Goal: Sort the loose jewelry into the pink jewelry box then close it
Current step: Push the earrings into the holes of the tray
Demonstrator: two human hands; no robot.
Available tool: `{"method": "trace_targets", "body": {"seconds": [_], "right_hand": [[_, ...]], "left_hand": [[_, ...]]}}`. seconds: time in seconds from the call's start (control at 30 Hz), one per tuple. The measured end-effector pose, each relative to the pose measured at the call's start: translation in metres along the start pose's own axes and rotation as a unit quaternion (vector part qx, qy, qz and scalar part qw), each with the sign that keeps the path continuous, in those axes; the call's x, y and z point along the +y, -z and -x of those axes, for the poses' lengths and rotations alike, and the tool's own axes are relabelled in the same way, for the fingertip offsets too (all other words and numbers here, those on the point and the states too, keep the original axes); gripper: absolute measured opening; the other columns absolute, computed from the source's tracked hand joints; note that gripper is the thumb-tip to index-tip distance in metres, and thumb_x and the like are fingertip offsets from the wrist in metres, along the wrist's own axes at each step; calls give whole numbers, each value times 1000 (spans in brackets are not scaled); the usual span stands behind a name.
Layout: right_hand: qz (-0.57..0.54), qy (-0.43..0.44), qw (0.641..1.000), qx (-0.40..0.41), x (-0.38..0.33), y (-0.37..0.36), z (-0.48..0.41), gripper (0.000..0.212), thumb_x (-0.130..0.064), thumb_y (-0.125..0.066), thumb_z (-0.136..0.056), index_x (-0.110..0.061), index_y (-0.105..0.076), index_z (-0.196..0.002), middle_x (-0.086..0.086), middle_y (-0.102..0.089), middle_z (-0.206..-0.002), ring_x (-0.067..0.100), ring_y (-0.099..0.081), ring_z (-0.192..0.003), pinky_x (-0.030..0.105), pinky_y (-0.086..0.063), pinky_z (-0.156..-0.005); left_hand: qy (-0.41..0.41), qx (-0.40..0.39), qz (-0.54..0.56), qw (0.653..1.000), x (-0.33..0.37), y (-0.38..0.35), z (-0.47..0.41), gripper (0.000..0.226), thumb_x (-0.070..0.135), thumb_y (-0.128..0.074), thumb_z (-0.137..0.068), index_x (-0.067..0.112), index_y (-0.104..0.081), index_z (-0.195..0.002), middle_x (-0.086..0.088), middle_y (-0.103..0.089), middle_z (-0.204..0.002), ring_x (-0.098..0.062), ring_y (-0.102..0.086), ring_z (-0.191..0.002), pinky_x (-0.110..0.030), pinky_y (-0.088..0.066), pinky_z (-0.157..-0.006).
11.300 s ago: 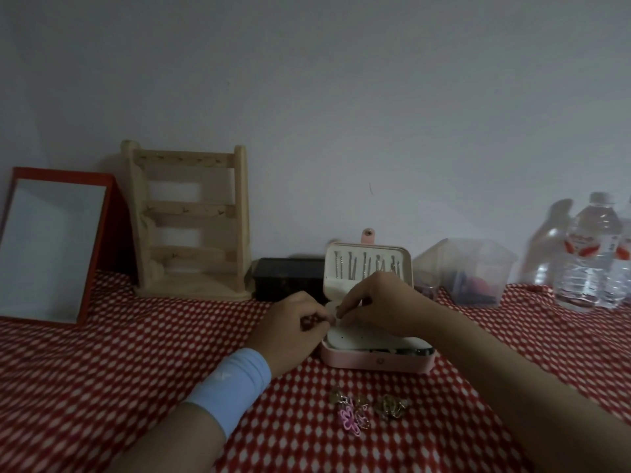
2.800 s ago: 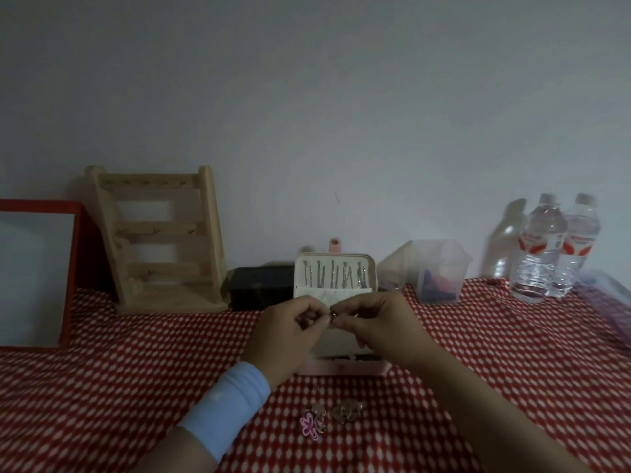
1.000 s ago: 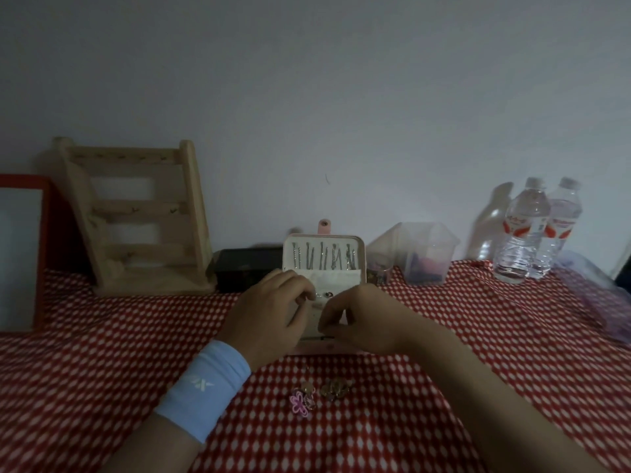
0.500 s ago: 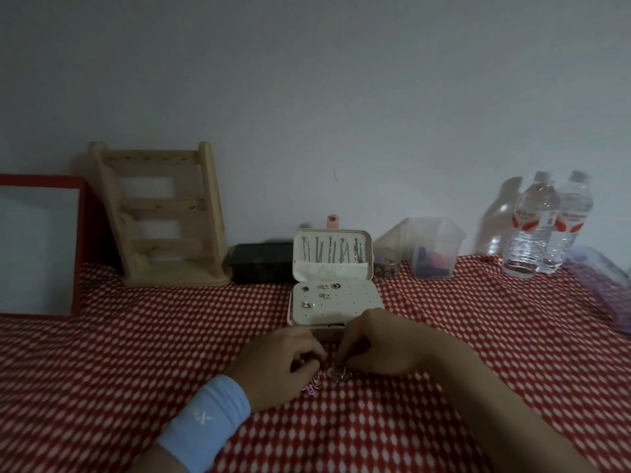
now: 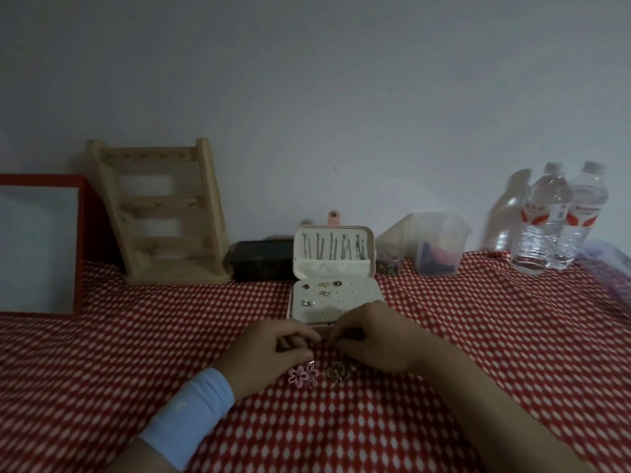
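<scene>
The box (image 5: 296,303) is set open at the middle of the checked cloth (image 5: 102,353), its lid (image 5: 370,268) raised upright toward 12 o'clock. A row of thin metal pins (image 5: 333,247) is held in the lid, and a few studs (image 5: 326,293) are seen stuck in the white perforated panel (image 5: 355,298) below.

At 6 o'clock from the box, just in front of its near edge, the left hand (image 5: 269,356) and right hand (image 5: 372,339) are brought together. The fingers of both are curled and their tips meet between the hands. Whether anything small is pinched there cannot be told.

Loose jewelry is left on the cloth just below the hands: a pink flower (image 5: 300,377) under the left thumb and a bronze piece (image 5: 338,372) beside it, toward 3 o'clock.

A pale blue wristband (image 5: 191,411) is worn on the left wrist; a faint white mark on it cannot be read.

Along the wall – from 9 to 3 o'clock – a red frame (image 5: 80,244), a wooden rack (image 5: 164,213), a black case (image 5: 263,261), a clear tub (image 5: 440,247) and two water bottles (image 5: 543,216) are lined up. Red-and-white labels are carried by the bottles; their writing is too small to read.
</scene>
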State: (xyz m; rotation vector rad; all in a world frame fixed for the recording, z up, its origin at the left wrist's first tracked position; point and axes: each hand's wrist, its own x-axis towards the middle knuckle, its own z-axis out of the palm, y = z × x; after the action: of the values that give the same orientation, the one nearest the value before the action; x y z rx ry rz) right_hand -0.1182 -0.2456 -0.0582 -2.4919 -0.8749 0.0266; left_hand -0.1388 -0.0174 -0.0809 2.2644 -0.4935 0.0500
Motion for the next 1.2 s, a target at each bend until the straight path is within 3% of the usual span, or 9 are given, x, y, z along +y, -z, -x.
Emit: {"method": "trace_targets", "body": {"seconds": [0.17, 0.37, 0.47, 0.63, 0.73, 0.8, 0.93, 1.07, 1.2], "right_hand": [[-139, 23, 984, 113, -5, -8, -5, 12, -21, -75, -89, -23, -76, -101, -15, -74, -99, -1, -68, -92, 19, -56, -84], [-223, 42, 965, 132, -7, -10, -6, 21, -13, -82, -83, -20, -75, -102, -6, -75, -102, 12, -72, -91, 35, -61, -81], [-248, 42, 957, 147, -5, -12, -7, 23, -10, -82, -81, -20, -77, -101, -3, -77, -99, 14, -73, -92, 35, -61, -84], [-273, 26, 952, 138, -5, -14, -8, 11, -4, -78, -84, -10, -80, -93, -3, -78, -93, 12, -75, -88, 28, -60, -84], [-308, 10, 945, 114, -4, -11, -7, 8, -3, -76, -85, -8, -78, -91, 1, -78, -91, 15, -74, -85, 27, -60, -81], [-340, -11, 934, 110, -3, -8, -7, 11, 1, -73, -87, -7, -75, -95, 3, -76, -86, 12, -72, -72, 21, -57, -68], [-400, -48, 908, 113, -1, -1, -7, 14, 3, -69, -89, -5, -69, -101, 22, -71, -82, 12, -55, -48, 20, -44, -43], [-411, -46, 903, 112, 3, 1, -7, 12, -1, -69, -90, -8, -74, -98, 17, -71, -81, 15, -52, -47, 23, -43, -42], [-356, -37, 926, 124, 2, 17, -10, 18, -2, -71, -89, -9, -77, -104, 9, -73, -81, 13, -57, -51, 22, -48, -48]], "left_hand": [[70, 96, 220, 968, 20, -1, -4, 16, 10, -73, -84, 20, -74, -97, 1, -76, -89, -19, -72, -77, -26, -58, -70], [155, 85, 388, 905, 26, -3, -6, 14, 9, -68, -87, 5, -72, -100, -13, -75, -88, -20, -69, -71, -26, -55, -60], [187, 70, 436, 877, 24, -5, -7, 17, 7, -67, -88, 1, -70, -103, -16, -74, -85, -21, -69, -71, -24, -56, -59], [178, 48, 374, 909, 22, -5, -4, 15, 10, -63, -92, 6, -69, -105, -9, -76, -86, -22, -71, -68, -25, -55, -56], [100, 43, 200, 974, 23, 2, -4, 13, 17, -63, -93, 18, -72, -103, 4, -76, -93, -13, -65, -51, -18, -47, -46], [51, 38, 112, 992, 22, 5, -5, 15, 19, -64, -92, 25, -72, -103, 7, -74, -97, -2, -61, -49, -11, -44, -50], [33, 36, 123, 991, 22, 5, -7, 15, 17, -68, -89, 25, -72, -102, 1, -73, -92, -17, -61, -49, -25, -50, -48], [10, 38, 115, 993, 27, 4, -15, 10, 18, -66, -91, 25, -72, -89, -1, -73, -85, -21, -62, -52, -30, -53, -53], [-8, 43, 111, 993, 35, 7, -30, 9, 19, -63, -94, 21, -71, -93, 4, -74, -89, -18, -70, -71, -31, -58, -63]]}}
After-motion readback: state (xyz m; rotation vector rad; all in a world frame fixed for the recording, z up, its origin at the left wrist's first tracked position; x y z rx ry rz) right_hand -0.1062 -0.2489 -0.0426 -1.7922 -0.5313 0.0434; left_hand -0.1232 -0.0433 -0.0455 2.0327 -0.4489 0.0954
